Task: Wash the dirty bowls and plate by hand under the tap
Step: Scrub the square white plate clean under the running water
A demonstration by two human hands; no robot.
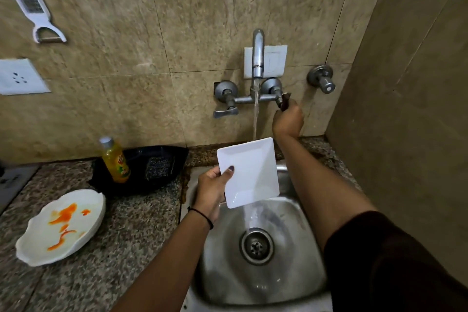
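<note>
My left hand [211,189] grips the left edge of a square white plate [250,172], tilted over the steel sink [298,284]. Water runs from the tap [257,58] onto the plate's far edge and spills off its near corner into the basin. My right hand [287,119] is closed around the right tap handle on the wall. A dirty white bowl [63,225] smeared with orange sauce sits on the granite counter at the left.
A yellow dish-soap bottle [115,159] stands beside a black tray holding a scrubber [158,166] behind the counter. A second valve [321,78] juts from the wall at right. A side wall closes in on the right of the sink. A grater [25,0] hangs upper left.
</note>
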